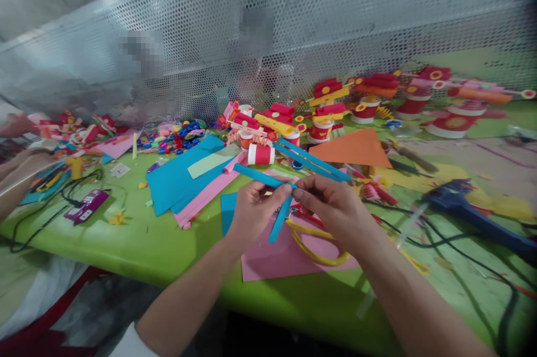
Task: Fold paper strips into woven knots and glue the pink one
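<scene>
My left hand [260, 200] is closed, its thumb and fingers pinching a narrow blue strip [258, 175] of foam or paper. Close against it, my right hand [329, 200] pinches the same strip where it bends; a blue length [278, 225] hangs down between the hands. Under them lies a pink sheet [264, 262], with a yellow loop [323, 259] that looks like a scissor handle, partly hidden by my right hand. Just beyond my fingers, more blue strips [314, 161] lie beside a red and white paper cup [260, 154] on its side.
Blue sheets [168, 181] and an orange sheet [354, 147] cover parts of the green table [138, 245]. A blue glue gun [474, 211] and cables lie at right, a purple power strip [86, 206] at left. Decorated cups [455, 122] line the mesh panel [327, 27]. Another person's arm [17, 178] is at left.
</scene>
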`<move>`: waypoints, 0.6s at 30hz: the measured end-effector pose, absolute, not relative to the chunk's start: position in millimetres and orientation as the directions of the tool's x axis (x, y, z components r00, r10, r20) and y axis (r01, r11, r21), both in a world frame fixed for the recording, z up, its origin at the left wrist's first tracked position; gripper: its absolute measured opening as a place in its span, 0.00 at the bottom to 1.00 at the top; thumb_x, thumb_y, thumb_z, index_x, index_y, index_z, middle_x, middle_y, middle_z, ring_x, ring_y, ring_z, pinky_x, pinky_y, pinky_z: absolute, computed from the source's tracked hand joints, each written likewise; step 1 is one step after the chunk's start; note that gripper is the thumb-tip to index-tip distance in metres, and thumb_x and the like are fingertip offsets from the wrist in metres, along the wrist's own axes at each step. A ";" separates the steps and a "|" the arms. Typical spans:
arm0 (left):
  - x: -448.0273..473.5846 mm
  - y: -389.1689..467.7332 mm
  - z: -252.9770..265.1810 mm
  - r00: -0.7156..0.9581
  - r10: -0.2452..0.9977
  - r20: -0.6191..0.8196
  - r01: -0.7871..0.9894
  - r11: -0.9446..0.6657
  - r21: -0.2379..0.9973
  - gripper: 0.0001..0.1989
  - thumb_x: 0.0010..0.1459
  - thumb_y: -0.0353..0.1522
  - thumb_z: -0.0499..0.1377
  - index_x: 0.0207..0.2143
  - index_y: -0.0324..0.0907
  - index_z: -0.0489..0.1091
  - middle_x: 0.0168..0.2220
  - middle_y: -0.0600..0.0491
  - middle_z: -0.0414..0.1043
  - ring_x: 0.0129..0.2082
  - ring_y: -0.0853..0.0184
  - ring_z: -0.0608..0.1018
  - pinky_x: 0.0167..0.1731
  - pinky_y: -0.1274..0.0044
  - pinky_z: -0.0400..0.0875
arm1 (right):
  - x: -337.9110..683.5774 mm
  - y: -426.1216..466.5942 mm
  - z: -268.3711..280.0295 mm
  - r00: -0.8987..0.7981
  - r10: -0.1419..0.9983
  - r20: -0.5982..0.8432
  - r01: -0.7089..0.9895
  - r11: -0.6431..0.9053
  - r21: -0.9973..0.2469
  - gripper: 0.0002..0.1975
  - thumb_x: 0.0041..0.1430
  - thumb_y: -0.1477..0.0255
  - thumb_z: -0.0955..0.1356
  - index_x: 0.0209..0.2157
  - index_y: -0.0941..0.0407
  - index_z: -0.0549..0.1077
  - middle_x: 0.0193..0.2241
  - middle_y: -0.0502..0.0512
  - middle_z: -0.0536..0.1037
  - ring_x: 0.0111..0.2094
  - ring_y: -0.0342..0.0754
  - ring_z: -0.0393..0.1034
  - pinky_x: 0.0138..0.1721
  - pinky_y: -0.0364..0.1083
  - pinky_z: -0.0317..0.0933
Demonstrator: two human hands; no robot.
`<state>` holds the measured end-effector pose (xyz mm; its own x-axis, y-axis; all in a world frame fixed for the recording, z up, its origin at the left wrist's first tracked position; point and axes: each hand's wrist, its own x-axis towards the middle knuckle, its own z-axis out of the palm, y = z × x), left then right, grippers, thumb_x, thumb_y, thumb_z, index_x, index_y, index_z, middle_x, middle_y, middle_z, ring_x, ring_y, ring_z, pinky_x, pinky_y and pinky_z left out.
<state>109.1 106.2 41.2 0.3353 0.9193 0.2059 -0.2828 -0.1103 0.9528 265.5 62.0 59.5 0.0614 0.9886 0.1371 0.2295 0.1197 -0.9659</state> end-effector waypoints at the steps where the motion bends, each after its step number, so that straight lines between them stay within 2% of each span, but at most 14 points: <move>1: 108.6 106.7 42.5 0.350 0.912 0.213 -0.292 -0.109 0.950 0.08 0.55 0.36 0.68 0.38 0.44 0.82 0.37 0.51 0.82 0.40 0.64 0.81 0.42 0.72 0.76 | 265.9 62.4 59.5 0.053 0.991 0.126 0.213 0.113 -0.971 0.15 0.59 0.58 0.70 0.30 0.57 0.71 0.21 0.47 0.66 0.22 0.41 0.58 0.21 0.42 0.51; 5: 107.9 106.3 47.9 0.350 0.916 0.196 -0.290 -0.093 0.952 0.08 0.54 0.36 0.69 0.37 0.43 0.83 0.35 0.51 0.83 0.36 0.64 0.81 0.44 0.70 0.76 | 266.3 63.2 57.6 0.036 0.992 0.118 0.179 0.110 -0.978 0.17 0.58 0.57 0.71 0.31 0.57 0.72 0.23 0.48 0.68 0.23 0.42 0.59 0.24 0.43 0.55; 9: 107.8 105.7 47.7 0.307 0.935 0.179 -0.313 -0.079 0.946 0.08 0.52 0.37 0.71 0.33 0.44 0.83 0.33 0.51 0.82 0.34 0.64 0.81 0.39 0.72 0.76 | 266.0 64.3 55.3 0.015 0.989 0.144 0.183 0.139 -0.973 0.18 0.57 0.56 0.72 0.33 0.57 0.74 0.28 0.52 0.73 0.27 0.44 0.64 0.28 0.45 0.61; 15: 106.6 108.0 42.0 0.362 0.915 0.177 -0.343 -0.045 0.938 0.06 0.54 0.36 0.69 0.33 0.44 0.83 0.31 0.52 0.82 0.32 0.67 0.80 0.38 0.74 0.76 | 265.6 65.1 57.1 0.079 0.986 0.144 0.220 0.124 -0.968 0.18 0.56 0.55 0.73 0.31 0.57 0.74 0.21 0.48 0.69 0.23 0.41 0.58 0.22 0.42 0.53; 18: 105.8 107.4 42.8 0.385 0.908 0.169 -0.312 -0.044 0.949 0.08 0.51 0.35 0.71 0.34 0.44 0.83 0.33 0.51 0.82 0.34 0.65 0.80 0.39 0.73 0.76 | 266.8 64.6 57.8 0.092 0.987 0.131 0.180 0.113 -0.977 0.17 0.55 0.56 0.73 0.31 0.57 0.74 0.21 0.48 0.69 0.22 0.41 0.58 0.22 0.42 0.52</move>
<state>105.8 107.4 42.8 0.3845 0.9076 0.1685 -0.3116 -0.0442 0.9492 266.8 64.6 57.8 0.0921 0.9871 0.1307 0.1798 0.1126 -0.9772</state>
